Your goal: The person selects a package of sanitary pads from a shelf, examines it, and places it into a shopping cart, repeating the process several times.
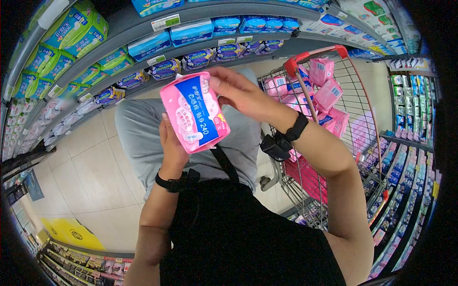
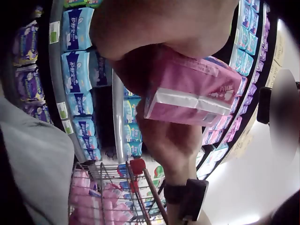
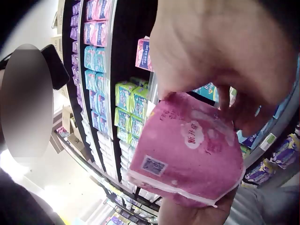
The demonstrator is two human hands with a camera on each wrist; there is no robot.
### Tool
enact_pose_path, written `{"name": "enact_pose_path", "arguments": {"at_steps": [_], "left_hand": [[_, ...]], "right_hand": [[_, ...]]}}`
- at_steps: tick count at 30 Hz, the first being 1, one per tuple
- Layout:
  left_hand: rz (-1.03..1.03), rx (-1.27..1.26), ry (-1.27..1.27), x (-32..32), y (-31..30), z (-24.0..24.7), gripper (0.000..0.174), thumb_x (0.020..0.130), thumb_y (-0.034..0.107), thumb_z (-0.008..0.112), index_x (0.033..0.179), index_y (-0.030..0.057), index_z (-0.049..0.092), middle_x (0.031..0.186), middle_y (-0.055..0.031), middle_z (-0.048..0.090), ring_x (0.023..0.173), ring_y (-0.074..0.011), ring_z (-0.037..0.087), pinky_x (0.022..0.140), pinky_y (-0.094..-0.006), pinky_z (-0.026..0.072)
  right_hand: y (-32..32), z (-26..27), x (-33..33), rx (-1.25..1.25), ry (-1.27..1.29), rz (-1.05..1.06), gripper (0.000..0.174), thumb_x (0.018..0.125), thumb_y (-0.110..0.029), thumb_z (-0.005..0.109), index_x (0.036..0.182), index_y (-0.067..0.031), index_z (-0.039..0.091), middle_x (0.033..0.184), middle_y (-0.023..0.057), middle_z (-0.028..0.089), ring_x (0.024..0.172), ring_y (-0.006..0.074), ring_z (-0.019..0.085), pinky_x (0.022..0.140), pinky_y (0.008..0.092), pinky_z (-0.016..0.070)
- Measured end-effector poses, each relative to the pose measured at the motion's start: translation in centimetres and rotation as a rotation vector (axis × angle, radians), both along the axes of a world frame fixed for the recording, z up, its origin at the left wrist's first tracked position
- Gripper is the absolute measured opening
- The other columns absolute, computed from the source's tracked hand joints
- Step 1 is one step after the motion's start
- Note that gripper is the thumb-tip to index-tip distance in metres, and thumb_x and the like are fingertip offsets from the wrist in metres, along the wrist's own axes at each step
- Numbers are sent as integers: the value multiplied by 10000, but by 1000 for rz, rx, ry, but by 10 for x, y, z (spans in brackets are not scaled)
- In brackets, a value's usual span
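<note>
Both hands hold a pink and blue pack of sanitary pads [image 1: 195, 112] in front of the lap, its printed front facing up, marked 240. The left hand [image 1: 173, 145] grips the lower left side, with the thumb along the edge and the other fingers hidden beneath. At the upper right corner, the right hand [image 1: 238, 93] holds the pack with its thumb near the top edge. From the right wrist view, a pink side of the pack with a square printed code shows, the left hand [image 3: 199, 215] under its lower end.
To the right stands a shopping cart [image 1: 334, 52] holding several pink packs [image 1: 329, 93]. Shelves ahead carry blue packs [image 1: 191, 33], purple packs [image 1: 198, 58] and green packs [image 1: 78, 26]. Tiled floor [image 1: 81, 176] lies at the left, with a yellow floor sign [image 1: 71, 233].
</note>
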State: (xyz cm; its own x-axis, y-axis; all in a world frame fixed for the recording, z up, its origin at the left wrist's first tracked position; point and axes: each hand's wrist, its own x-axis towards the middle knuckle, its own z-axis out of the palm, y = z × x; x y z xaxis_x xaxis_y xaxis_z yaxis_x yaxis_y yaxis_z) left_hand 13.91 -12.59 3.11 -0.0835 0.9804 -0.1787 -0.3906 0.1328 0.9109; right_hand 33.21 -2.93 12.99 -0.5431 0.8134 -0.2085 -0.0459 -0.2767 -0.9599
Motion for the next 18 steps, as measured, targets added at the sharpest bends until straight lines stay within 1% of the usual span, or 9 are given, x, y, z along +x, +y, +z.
{"name": "enact_pose_path", "arguments": {"at_steps": [1,2,3,4,7,9,12,16,18], "left_hand": [[8,-13,-74,-1,-1,-3,428,1090,338,388,1379,27,443,1286,-120,604,1071,-199,660,911,-335,563],[31,-47,-284,0,-2,-1,412,1086,314,404,1389,38,436,1292,-120,601,1088,-200,656,926,-341,560],[52,-83,-494,2,-2,1,400,1081,291,421,1399,48,430,1298,-120,598,1104,-202,651,942,-347,558],[-9,-34,-492,2,0,4,394,1064,231,452,1424,74,411,1334,-113,580,1144,-199,634,963,-354,552],[20,-23,-406,6,3,0,373,1063,217,456,1405,73,422,1334,-95,568,1188,-188,598,982,-336,531],[41,50,-104,8,9,9,489,1079,374,351,1467,79,378,1376,-98,550,1261,-219,550,1063,-409,466],[20,149,-347,2,17,15,523,1066,446,393,1430,70,392,1348,-89,552,1258,-209,539,1096,-389,423],[16,23,-208,-4,9,-8,608,1055,525,339,1446,66,416,1399,-112,541,1289,-257,538,1084,-421,443],[-34,-27,-384,-6,5,7,616,1050,523,358,1459,66,411,1416,-121,531,1288,-269,542,1068,-438,462]], "right_hand": [[-1,-2,0,48,-9,30,466,1027,-407,560,1313,-41,529,1057,30,636,946,85,593,822,260,494],[1,-5,-2,86,-79,66,530,1009,-442,582,1320,-18,513,1110,53,631,1034,111,584,899,274,487],[-1,-3,0,39,-80,78,555,1003,-450,590,1324,-5,502,1129,64,625,1057,121,578,922,280,479],[-4,2,1,-8,-82,88,581,997,-457,597,1329,8,491,1149,75,619,1079,131,572,945,286,471],[-5,1,4,-17,-124,99,592,999,-430,607,1356,12,441,1212,84,589,1131,154,557,974,304,462],[-4,-4,4,19,-161,105,583,1006,-396,609,1378,2,401,1256,82,565,1161,168,548,980,316,460],[-5,6,1,35,-297,-9,495,1004,-363,622,1322,-31,439,1169,63,586,1081,144,571,911,303,489],[5,-10,6,-5,-190,27,490,979,-399,647,1252,-48,442,1109,104,588,915,159,619,732,315,552],[7,-10,8,-26,-121,98,479,972,-391,660,1246,-64,442,1100,107,582,867,151,628,664,314,557]]}}
